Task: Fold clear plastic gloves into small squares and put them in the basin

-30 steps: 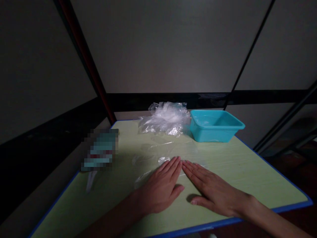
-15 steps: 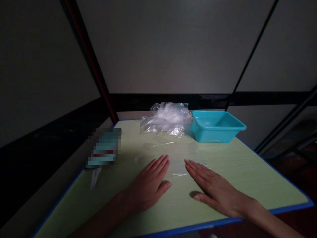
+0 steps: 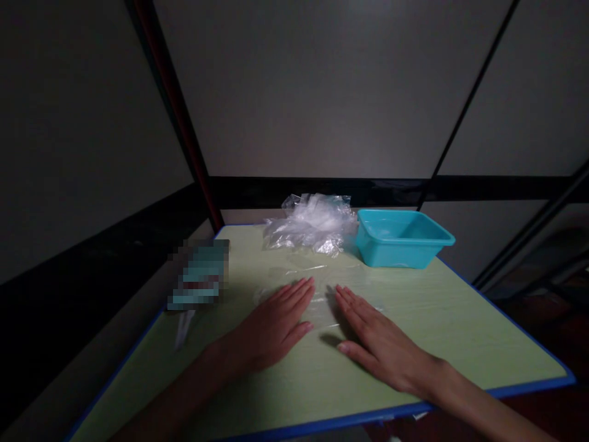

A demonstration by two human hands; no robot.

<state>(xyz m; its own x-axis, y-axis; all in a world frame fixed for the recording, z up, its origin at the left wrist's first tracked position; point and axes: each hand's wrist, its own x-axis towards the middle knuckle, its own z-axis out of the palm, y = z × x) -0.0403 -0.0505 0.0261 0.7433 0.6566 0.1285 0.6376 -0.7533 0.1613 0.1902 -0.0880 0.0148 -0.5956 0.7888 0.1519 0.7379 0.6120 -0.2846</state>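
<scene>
Clear plastic film, probably a thin bag, lies flat at the centre of the frame; call it the clear plastic sheet (image 3: pixel 324 314), its outline told only by a few glints. The person's left hand (image 3: pixel 278 322), left of centre, is palm down over its near left part, fingers together and thumb apart, pinching nothing; whether the palm touches is hard to tell. The right hand (image 3: pixel 377 337), right of centre, has the same flat shape and grips nothing; the shadow beside its fingers suggests that they are slightly raised.

Beyond, at upper centre, sits a crumpled heap of clear plastic bags (image 3: pixel 313 224), just beside a turquoise plastic tub (image 3: pixel 396 255). A pixelated object (image 3: pixel 197 279) lies at the left edge of the pale green table (image 3: pixel 469 344).

Film this light could cling to a damp palm and be dragged askew, or wrinkle if the two hands pressed unevenly. Its near-invisible edges, in such dim light, could let a fold go unnoticed. A far-reaching sweep might disturb the heap.
</scene>
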